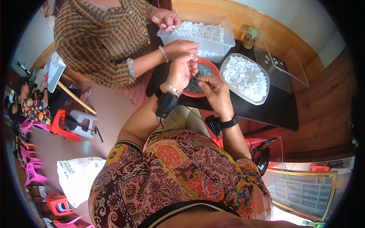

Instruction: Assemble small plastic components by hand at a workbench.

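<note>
My left hand [180, 73] is closed with a small white plastic piece [192, 56] at its fingertips. Its palm is turned partly up, above the left side of a red-orange bowl [216, 68]. Grey, wiry metal pieces [205, 70] fill that bowl. Over the bowl's right side, my right hand [217, 95] pinches thumb and finger together; what they hold, if anything, is too small to name. Right of the bowl stands a white tub [265, 95] heaped with small white plastic pieces [245, 78].
A co-worker in a checked shirt [110, 41] works at the left of the dark table [281, 110], one hand [167, 19] holding a white piece. Behind stand a clear bin [213, 53] of white pieces and a lidded jar [249, 38]. A white sack [78, 178] and stools [62, 125] are on the floor.
</note>
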A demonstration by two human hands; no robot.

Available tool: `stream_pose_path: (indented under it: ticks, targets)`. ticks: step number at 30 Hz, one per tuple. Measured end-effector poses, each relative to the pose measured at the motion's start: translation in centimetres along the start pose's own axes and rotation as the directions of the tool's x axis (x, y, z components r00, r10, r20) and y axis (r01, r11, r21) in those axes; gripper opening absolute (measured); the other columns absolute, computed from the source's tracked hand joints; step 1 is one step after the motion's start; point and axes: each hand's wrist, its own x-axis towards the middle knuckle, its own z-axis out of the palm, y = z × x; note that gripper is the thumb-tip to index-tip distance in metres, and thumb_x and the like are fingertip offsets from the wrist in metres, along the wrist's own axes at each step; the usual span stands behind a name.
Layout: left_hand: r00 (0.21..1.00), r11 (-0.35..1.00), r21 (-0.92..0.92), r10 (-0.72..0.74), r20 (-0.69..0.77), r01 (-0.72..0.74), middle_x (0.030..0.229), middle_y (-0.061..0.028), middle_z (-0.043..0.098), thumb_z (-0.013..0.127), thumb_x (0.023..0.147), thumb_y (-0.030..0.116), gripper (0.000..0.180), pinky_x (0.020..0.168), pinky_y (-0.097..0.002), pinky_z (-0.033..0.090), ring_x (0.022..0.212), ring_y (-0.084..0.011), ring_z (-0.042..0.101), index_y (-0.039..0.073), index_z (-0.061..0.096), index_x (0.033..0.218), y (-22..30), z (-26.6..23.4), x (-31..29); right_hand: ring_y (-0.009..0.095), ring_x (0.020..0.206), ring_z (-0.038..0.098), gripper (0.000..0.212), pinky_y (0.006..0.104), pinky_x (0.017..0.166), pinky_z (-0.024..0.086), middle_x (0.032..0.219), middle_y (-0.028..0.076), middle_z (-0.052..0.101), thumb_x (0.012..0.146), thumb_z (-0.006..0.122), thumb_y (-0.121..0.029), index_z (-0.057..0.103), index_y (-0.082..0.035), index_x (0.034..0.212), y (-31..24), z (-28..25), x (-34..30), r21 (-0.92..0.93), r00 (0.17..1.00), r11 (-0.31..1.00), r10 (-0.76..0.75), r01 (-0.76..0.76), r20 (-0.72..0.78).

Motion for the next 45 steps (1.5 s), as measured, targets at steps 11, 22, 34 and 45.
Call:
stream_pose_path:
  ticks: [11, 22, 34, 45]
  targets:
    - [0.999, 1.0, 0.002, -0.031, 0.029, 0.031, 0.068, -0.0028, 0.054, 0.052, 0.09, 0.025, 0.02, 0.057, -0.0283, 0.037, 0.06, -0.0165, 0.05, 0.008, 0.056, 0.08, -0.8, 0.9, -0.5, 0.017, 0.071, 0.065, 0.013, 0.0288, 0.061, 0.05, 0.083, 0.01, 0.067, 0.082, 0.068, -0.007, 0.069, -0.003, 0.095, 0.6, 0.1, -0.3, 0.039, 0.998, 0.999, -0.029, 0.031, -0.059]
    - [0.988, 0.987, 0.162, -0.022, 0.155, -0.004, 0.083, -0.0013, 0.062, 0.052, 0.089, 0.018, 0.016, 0.063, -0.025, 0.044, 0.072, -0.0111, 0.057, 0.006, 0.062, 0.09, -0.3, 2.0, -3.4, 0.012, 0.085, 0.06, 0.032, 0.026, 0.073, 0.049, 0.098, 0.006, 0.063, 0.082, 0.07, -0.008, 0.063, -0.001, 0.112, -1.0, -1.0, 1.9, -0.067, 0.976, 0.987, -0.158, 0.149, -0.152]
    - [0.994, 0.978, 0.208, -0.036, 0.106, 0.013, 0.087, -0.0023, 0.063, 0.051, 0.091, 0.022, 0.022, 0.067, -0.0271, 0.046, 0.075, -0.0129, 0.059, 0.005, 0.062, 0.1, -0.4, 1.1, -4.5, 0.012, 0.087, 0.06, 0.022, 0.0251, 0.075, 0.048, 0.093, 0.005, 0.064, 0.084, 0.069, -0.009, 0.068, -0.001, 0.104, 0.2, -0.2, 2.2, 0.055, 0.972, 0.977, -0.199, 0.207, -0.126]
    - [0.649, 0.059, 0.755, 0.557, 0.518, -0.653, 0.094, -0.0111, 0.064, 0.049, 0.084, -0.007, 0.033, 0.072, -0.0277, 0.048, 0.076, -0.0174, 0.059, 0.001, 0.064, 0.112, 0.4, 1.2, -7.0, 0.011, 0.087, 0.059, 0.023, 0.0256, 0.079, 0.048, 0.096, 0.004, 0.064, 0.084, 0.071, -0.011, 0.068, 0.0, 0.104, 0.7, 0.2, 2.8, 0.239, 0.994, 0.965, -0.097, 0.107, -0.054]
